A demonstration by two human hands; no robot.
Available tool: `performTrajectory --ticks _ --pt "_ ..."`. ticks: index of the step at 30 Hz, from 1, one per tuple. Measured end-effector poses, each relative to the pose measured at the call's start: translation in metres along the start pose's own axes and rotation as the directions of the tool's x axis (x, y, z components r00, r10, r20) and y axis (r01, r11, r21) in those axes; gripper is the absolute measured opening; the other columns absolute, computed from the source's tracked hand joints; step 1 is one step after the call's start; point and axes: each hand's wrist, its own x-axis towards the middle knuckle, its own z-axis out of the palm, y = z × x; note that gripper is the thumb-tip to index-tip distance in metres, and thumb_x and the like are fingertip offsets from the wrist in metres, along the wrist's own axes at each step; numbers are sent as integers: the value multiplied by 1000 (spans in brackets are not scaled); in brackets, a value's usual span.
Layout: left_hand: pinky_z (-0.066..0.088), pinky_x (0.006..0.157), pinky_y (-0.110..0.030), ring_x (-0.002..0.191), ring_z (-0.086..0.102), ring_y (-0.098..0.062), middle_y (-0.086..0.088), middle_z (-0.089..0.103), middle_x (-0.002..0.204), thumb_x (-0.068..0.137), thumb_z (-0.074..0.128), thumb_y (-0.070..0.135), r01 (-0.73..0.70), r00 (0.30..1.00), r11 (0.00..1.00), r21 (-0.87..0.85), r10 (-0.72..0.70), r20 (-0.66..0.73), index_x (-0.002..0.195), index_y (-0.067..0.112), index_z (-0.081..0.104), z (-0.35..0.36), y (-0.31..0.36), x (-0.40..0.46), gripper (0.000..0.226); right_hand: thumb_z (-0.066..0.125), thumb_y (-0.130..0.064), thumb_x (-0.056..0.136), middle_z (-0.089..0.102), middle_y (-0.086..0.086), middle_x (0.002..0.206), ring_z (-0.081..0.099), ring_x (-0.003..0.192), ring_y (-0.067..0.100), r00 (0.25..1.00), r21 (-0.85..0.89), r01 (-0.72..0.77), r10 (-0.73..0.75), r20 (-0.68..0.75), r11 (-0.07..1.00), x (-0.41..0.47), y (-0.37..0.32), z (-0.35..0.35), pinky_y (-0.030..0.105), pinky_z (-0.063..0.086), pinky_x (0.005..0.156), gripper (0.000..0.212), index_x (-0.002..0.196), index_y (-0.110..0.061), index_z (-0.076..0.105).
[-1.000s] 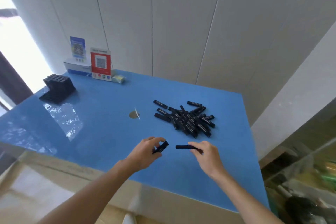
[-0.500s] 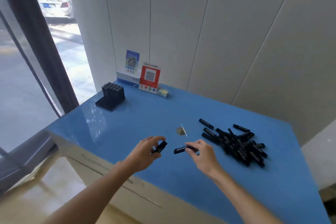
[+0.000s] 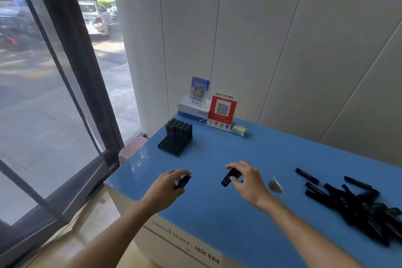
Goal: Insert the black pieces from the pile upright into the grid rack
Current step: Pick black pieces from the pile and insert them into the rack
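The black grid rack (image 3: pixel 174 147) stands at the far left of the blue table (image 3: pixel 217 213), its back rows filled with upright black pieces (image 3: pixel 179 131). A pile of black pieces (image 3: pixel 359 204) lies on the table at the right edge of view. My left hand (image 3: pixel 166 187) pinches one black piece (image 3: pixel 183 181) above the table's near left corner. My right hand (image 3: pixel 248 178) grips another black piece (image 3: pixel 228 178), tilted, a hand's width to the right. Both hands hover well short of the rack.
A red QR sign (image 3: pixel 221 113), a blue QR sign (image 3: pixel 199 90) on a white box (image 3: pixel 191 111) and a small yellow pad (image 3: pixel 238 130) sit by the wall behind the rack. A round hole cover (image 3: pixel 275 186) lies mid-table. A pink stool (image 3: pixel 132 148) stands left of the table.
The view has swung left, so the rack now lies closer ahead and the pile has slid to the right edge. Both hands have carried their pieces leftward, toward the rack.
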Motion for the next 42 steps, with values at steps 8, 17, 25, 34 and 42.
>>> performTrajectory --ticks 8,17,25,34,42 --pt "54 67 -21 72 64 -7 4 57 107 84 68 16 60 996 996 -65 -64 -63 122 31 48 -37 -45 58 46 64 -8 85 60 -6 100 57 88 12 999 29 34 -34 10 999 97 -15 29 17 43 82 29 112 -17 60" --pt "47 67 -13 79 62 -9 5 64 94 80 72 17 80 988 994 -78 -89 -123 113 24 49 -62 -81 112 40 69 -9 82 60 -11 91 59 80 6 996 96 85 -84 -12 992 173 -32 66 4 41 73 19 101 -15 66" --pt "50 68 -16 80 61 -10 6 63 94 86 65 15 14 1000 994 -108 -15 -3 116 20 48 -73 -109 167 35 73 -9 78 58 -9 84 57 75 4 998 41 42 -40 -56 998 209 -27 79 12 45 73 20 96 -19 71" --pt "51 76 -25 87 59 -14 -1 62 103 86 65 17 -180 983 978 -102 183 19 111 16 51 -85 -136 215 29 68 -18 83 62 -8 91 57 82 12 992 -85 -85 76 -105 993 229 -52 122 29 49 77 21 103 -22 66" --pt "50 71 -31 82 58 -19 -3 60 98 86 65 16 -363 930 928 -84 367 31 92 11 46 -76 -149 242 21 60 -21 90 61 -6 103 53 97 13 961 -203 -221 177 -214 954 230 -62 142 23 43 78 23 113 -22 64"
